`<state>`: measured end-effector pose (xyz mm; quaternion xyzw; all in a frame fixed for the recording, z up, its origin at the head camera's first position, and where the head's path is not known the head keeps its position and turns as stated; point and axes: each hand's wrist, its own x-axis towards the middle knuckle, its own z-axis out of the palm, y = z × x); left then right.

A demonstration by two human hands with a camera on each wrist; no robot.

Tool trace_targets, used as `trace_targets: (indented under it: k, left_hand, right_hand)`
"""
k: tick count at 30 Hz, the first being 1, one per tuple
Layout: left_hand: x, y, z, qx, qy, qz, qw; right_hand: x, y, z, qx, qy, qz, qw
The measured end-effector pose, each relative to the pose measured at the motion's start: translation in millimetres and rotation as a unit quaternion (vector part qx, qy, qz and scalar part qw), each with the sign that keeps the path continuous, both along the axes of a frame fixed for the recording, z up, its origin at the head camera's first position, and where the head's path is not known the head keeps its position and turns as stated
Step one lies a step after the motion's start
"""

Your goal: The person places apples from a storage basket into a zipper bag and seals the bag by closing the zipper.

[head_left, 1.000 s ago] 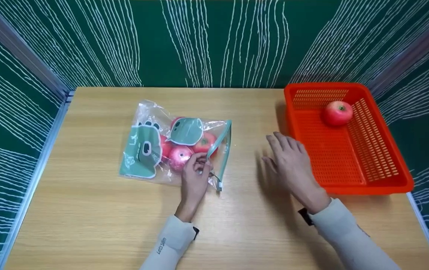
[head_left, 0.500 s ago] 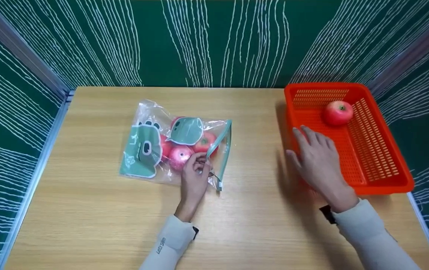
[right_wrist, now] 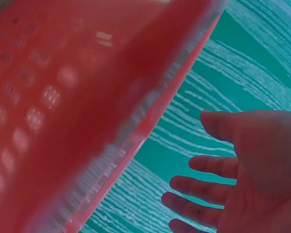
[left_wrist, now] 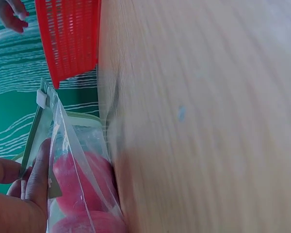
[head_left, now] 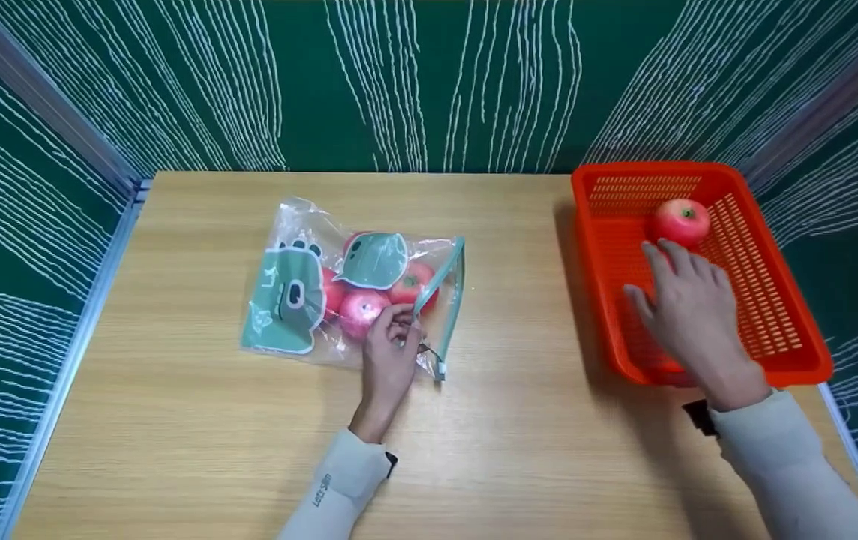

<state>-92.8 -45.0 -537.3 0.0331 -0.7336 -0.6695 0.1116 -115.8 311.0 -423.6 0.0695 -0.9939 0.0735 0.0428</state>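
Plastic bag [head_left: 365, 268] pinched by left hand [head_left: 391, 349]; right hand [head_left: 693, 315] spread, contact with apple [head_left: 684, 220] unclear.

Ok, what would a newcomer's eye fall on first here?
Likely the bright orange-red basket at the right, with one apple near its far end and the right hand above it. Next, left of the basket, the clear bag of apples, its mouth pinched by the left hand.
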Motion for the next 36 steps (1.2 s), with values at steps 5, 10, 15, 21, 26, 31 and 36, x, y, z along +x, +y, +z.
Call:
trace_targets:
  k: [5, 10, 15, 21, 26, 31, 36]
  left_hand:
    - [0.6, -0.1, 1.0, 0.001, -0.008, -0.002, 1.0000]
    - [2.3, -0.1, 3.1, 0.002, -0.009, -0.003, 1.0000]
    - [2.9, -0.2, 3.6, 0.001, -0.008, -0.001, 1.0000]
    - [4.0, -0.8, 3.3, 0.004, -0.003, -0.007, 1.0000]
    - [3.9, -1.7, 2.6, -0.003, -0.001, -0.007, 1.0000]
    - [3.4, -1.6, 1.8, 0.000, -0.004, -0.006, 1.0000]
    - [3.4, -2.0, 0.4, -0.001, -0.005, -0.004, 1.0000]
  right_hand:
    - [-4.7, 15.2, 2.2, -0.001, -0.002, -0.007, 1.000]
    - [-10.5, 28.9, 3.2, -0.002, 0.010, -0.003, 1.000]
    - [-20.0, 39.3, 6.0, -0.006, -0.008, -0.011, 1.000]
    - [-29.8, 50.6, 7.2, 0.001, -0.018, -0.024, 1.000]
    - [-40.0, 58.0, 7.7, 0.001, -0.034, -0.034, 0.999]
    - [-48.9, 65.1, 6.9, -0.001, -0.043, -0.042, 0.998]
    - [-56.9, 69.4, 6.2, -0.004, -0.052, -0.049, 0.997]
